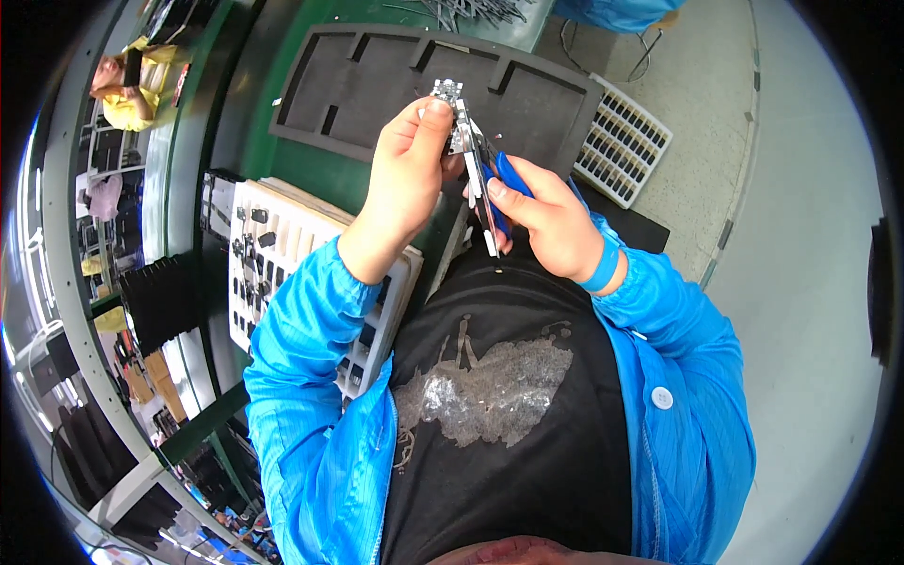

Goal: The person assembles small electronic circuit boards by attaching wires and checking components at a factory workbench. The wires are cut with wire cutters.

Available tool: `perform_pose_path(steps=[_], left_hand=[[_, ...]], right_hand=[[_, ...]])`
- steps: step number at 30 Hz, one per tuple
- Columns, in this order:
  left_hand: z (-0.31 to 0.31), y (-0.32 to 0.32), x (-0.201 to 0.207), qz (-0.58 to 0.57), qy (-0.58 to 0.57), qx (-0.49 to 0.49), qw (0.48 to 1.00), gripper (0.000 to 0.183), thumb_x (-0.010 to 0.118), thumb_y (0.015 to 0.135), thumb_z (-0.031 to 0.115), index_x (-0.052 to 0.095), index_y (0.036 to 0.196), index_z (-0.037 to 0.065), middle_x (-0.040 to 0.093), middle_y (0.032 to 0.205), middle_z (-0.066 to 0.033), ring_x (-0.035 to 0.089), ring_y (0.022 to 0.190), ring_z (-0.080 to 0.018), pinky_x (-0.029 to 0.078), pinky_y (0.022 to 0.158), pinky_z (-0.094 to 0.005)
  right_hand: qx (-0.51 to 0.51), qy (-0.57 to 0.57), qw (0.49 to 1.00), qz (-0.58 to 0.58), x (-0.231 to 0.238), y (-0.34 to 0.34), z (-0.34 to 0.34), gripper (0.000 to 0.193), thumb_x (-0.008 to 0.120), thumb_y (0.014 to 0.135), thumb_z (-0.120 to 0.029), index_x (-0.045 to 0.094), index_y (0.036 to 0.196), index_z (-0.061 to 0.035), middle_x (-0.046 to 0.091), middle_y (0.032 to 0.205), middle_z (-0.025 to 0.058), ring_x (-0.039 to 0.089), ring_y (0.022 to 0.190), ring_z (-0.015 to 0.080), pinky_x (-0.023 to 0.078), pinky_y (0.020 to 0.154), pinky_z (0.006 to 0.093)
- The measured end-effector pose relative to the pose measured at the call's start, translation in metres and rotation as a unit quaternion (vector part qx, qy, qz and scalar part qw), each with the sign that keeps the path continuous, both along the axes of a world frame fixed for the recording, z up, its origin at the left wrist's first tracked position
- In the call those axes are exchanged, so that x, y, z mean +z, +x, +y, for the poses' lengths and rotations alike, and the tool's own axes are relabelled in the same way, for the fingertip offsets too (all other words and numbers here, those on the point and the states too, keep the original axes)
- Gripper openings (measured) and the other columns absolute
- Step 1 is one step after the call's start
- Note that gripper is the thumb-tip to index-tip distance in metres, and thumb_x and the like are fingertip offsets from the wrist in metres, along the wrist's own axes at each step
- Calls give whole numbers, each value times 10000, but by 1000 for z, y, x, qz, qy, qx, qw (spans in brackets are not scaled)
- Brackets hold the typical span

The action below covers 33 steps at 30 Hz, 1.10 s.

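Head view: both hands are raised together in front of the torso, near the nearer edge of a dark compartmented tray [400, 94]. Left hand [410, 165]: closed in a pinch, thumb laid over the upper end of a narrow silvery strip [471, 169] with small components at its tip; the other fingers curl behind. The strip slants down between the two hands, its lower end close to the shirt front [508, 320]. Right hand [551, 221]: partly closed around the blue handles [509, 177] of a hand tool, thumb lying along them; tool head sits just beside or against the strip, contact cannot be told. A blue band [604, 266] circles the right wrist. To the left of the torso, a white slotted tray [240, 320] bears black parts; a second white tray [650, 168], also with black parts, stands at upper right. Dark thin strips [471, 9] lie in a heap at the top.
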State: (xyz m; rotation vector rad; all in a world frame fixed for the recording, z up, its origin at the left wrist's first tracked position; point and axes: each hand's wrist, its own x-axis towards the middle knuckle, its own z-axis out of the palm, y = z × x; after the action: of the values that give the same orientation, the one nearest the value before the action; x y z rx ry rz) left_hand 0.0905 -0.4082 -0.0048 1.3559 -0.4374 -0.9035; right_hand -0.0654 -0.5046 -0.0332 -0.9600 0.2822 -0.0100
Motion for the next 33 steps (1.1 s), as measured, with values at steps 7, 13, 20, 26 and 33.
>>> perform_pose_path(steps=[7,13,20,26,33], left_hand=[[3,8,-4,75,-29,-36,996,302,516,1059,354,568,896,105,486,649,46,435,552,-55,347,511,-220],[-2,51,14,-8,93,-61,994,426,458,1067,377,517,741,109,407,576,48,336,490,-68,259,475,-236],[-36,107,-17,-504,280,-221,787,424,638,945,413,682,921,-7,657,716,-141,642,692,-318,498,672,-427],[-39,108,-30,-650,312,-145,677,362,674,921,405,681,946,44,680,856,-154,659,853,-370,524,762,-453],[45,98,15,-618,258,-99,736,325,685,893,334,678,1027,39,657,1024,-170,626,1016,-364,508,890,-450]], right_hand=[[-35,189,981,-16,4,7,8,267,468,1072,-261,584,1147,-33,603,847,47,586,680,147,474,618,280],[-115,113,987,-11,-8,-5,-4,286,477,1073,-281,583,1147,-27,596,879,47,588,716,142,485,640,282],[-157,-105,982,5,18,1,-50,293,481,1065,-306,588,1141,-43,584,865,6,575,697,90,473,604,246],[-95,-369,924,27,6,110,-145,330,545,1029,-344,603,1093,-25,593,836,7,568,677,90,482,606,251],[-40,-825,538,168,-21,219,-176,443,537,982,-349,558,1330,-75,613,1301,208,607,1178,404,512,961,525]])
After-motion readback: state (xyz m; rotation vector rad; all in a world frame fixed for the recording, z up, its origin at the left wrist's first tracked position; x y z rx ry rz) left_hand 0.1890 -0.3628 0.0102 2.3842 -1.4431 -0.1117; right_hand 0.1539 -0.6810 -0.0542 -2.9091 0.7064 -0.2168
